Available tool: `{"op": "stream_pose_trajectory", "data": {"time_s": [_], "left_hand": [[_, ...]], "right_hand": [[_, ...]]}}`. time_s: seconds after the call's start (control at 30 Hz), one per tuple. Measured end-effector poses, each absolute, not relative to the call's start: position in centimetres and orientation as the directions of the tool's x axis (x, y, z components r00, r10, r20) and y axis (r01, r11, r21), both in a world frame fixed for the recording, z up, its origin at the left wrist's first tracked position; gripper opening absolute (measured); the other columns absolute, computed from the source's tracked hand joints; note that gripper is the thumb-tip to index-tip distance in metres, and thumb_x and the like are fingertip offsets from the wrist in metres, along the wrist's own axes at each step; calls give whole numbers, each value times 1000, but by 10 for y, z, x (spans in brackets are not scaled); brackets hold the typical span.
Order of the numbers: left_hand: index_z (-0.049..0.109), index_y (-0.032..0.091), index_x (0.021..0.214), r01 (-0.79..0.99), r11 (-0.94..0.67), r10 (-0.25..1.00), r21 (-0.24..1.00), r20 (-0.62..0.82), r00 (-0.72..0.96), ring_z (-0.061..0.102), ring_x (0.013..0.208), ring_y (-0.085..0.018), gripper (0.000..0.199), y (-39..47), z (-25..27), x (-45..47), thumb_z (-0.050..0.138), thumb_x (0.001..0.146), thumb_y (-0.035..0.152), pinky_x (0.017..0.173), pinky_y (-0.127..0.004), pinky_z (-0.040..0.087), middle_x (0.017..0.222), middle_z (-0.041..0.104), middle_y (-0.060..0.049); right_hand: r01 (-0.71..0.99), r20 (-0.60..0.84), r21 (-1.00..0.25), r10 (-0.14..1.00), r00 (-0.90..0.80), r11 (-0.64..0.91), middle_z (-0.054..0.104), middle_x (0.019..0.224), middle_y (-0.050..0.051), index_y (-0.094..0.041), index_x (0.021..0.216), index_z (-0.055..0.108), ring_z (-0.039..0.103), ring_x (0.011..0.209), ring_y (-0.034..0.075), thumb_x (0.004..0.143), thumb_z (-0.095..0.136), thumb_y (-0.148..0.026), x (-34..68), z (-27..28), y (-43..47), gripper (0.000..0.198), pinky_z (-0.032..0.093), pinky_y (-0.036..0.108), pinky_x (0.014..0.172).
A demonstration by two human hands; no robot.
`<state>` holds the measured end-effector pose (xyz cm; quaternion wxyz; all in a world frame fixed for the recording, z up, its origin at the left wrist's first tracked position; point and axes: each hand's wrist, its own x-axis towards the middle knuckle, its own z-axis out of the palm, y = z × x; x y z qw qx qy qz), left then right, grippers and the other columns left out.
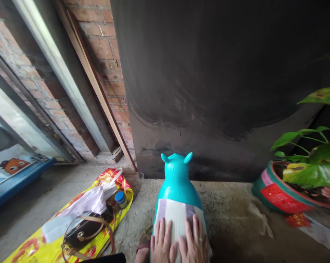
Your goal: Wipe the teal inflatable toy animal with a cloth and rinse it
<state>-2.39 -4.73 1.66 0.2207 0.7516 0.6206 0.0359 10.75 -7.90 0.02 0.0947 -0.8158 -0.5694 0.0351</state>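
A: What's seen at the hands, bottom centre of frame?

B: Left hand [161, 244] and right hand [194, 243] are laid flat side by side, fingers stretched and slightly fanned, palms pressed on a white cloth [173, 215]. Nothing is pinched or gripped. A ring is seen on the right one.

A: And the cloth?

B: It's draped over the back of a turquoise inflatable animal toy [177, 182], ears pointing up, head turned away twd the dark wall [222, 80]. The flat press is prob. there so the cloth is kept smooth and stopped from sliding off the rounded, slick back.

A: Where's the toy stood?

B: On the concrete floor [230, 215], lower centre, just short of the wall base.

A: Lower left?

B: A yellow printed bag [41, 244] is spread flat on the floor; a dark handbag w/ tan straps [85, 230], white plastic [88, 201] and a blue-capped bottle [121, 199] are rested on it, likely so they're kept off the dusty concrete.

A: Right side?

B: A potted plant in a red-green pot [277, 197] is seen tilted at the right edge. Brick wall [104, 47] at upper left.
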Motion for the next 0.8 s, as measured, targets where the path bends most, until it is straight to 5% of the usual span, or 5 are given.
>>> {"op": "stream_pose_trajectory", "data": {"time_s": [0.1,0.2,0.47,0.63,0.8], "left_hand": [[29,32,142,915,-175,945,364,-199,260,23,143,-29,56,-58,-1,-31,44,88,38,113,-56,31,154,21,-3],[23,32,143,899,-213,932,382,-198,304,18,145,-28,57,-55,-2,-32,41,89,39,113,-56,30,155,15,-4],[19,32,145,922,-192,944,337,-195,268,5,147,-25,55,-7,42,3,36,93,36,117,-55,21,158,8,-3],[16,33,146,918,-231,948,322,-137,286,4,148,-26,56,21,46,20,34,93,40,116,-58,20,159,6,-4],[15,34,146,921,-301,950,249,-10,313,5,147,-29,57,37,36,32,35,93,40,114,-61,24,159,7,-5]], "right_hand": [[892,46,-184,903,428,-413,31,151,14,-22,142,41,28,140,35,92,29,-53,102,-16,-97,60,42,59,99],[864,-22,-194,883,469,-464,20,156,10,-23,147,30,23,142,33,94,23,-54,106,-5,-80,62,40,61,101],[866,-90,-399,952,291,-302,1,159,3,-26,150,15,5,146,24,97,23,-47,155,32,6,58,25,62,111],[818,-24,-539,975,223,-201,9,159,2,-27,150,14,9,146,24,96,26,-46,178,26,43,58,26,63,111],[777,23,-614,981,193,-138,21,157,3,-26,150,16,21,144,19,96,25,-44,195,19,64,58,34,46,112]]}}
